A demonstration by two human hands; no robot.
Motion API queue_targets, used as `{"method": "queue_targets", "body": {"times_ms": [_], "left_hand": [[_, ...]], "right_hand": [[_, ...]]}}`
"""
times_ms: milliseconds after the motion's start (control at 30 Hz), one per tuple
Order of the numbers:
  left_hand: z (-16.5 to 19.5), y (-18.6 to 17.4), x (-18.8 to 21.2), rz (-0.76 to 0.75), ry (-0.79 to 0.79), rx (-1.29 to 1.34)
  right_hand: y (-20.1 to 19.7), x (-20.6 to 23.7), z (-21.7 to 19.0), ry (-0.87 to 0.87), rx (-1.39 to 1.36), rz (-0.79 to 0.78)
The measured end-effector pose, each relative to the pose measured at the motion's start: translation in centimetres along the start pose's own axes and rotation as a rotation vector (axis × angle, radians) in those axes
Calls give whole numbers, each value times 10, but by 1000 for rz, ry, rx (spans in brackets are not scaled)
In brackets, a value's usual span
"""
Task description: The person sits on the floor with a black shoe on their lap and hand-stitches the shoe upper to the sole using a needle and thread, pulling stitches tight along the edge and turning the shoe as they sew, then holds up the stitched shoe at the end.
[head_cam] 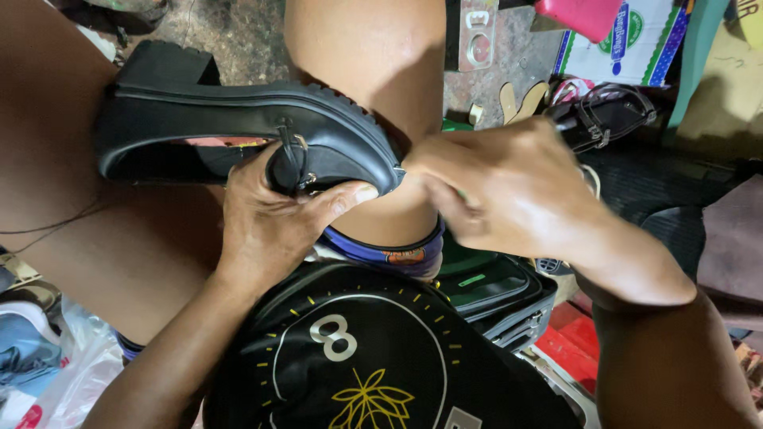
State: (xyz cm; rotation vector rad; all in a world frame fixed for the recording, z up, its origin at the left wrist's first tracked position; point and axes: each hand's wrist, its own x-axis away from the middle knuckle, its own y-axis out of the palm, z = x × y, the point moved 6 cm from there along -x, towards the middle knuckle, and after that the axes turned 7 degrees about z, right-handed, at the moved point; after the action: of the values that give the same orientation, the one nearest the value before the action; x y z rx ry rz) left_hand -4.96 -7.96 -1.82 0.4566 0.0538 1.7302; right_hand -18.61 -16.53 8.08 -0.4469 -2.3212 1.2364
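fingers (278,187) of the left hand (266,226) wrap the front half of a black platform shoe (230,119), thumb pressed flat along the sole edge near the toe, so this hand is closed on the shoe. shoe lies on its side across the person's bare thighs, chunky heel toward the left thigh (48,143), toe pointing at the right knee (373,56). small metal buckle strap (296,155) sits just above the left knuckles.

right hand (509,187) is bunched at the toe tip, fingertips pinched together against the seam where upper meets sole. whether it holds a needle, thread or small tool cannot be told; the fingers hide it and are slightly blurred.

judgement: step in hand looks like repair work at the toe seam, stitching or pressing the sole edge. next move would call for the left hand to keep the shoe steady on the lap while the right works along the toe edge with fine, close control.

around: black strappy sandal (600,115) on the ground beyond the right hand, red tray (572,342) below the right forearm, plastic bag (56,373) at lower left.
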Motion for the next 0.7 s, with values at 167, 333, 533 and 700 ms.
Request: {"method": "queue_targets", "body": {"times_ms": [167, 333, 533, 700], "left_hand": [[15, -5, -4, 8, 59, -154], [2, -63, 62, 321, 263, -367], [-98, -246, 170, 576, -188, 198], [-122, -300, 224, 786, -216, -296]], "right_hand": [[6, 1, 5, 15, 37, 73], [-4, 1, 11, 35, -42, 83], [0, -5, 25, 226, -141, 26], [3, -7, 20, 178, -196, 16]]}}
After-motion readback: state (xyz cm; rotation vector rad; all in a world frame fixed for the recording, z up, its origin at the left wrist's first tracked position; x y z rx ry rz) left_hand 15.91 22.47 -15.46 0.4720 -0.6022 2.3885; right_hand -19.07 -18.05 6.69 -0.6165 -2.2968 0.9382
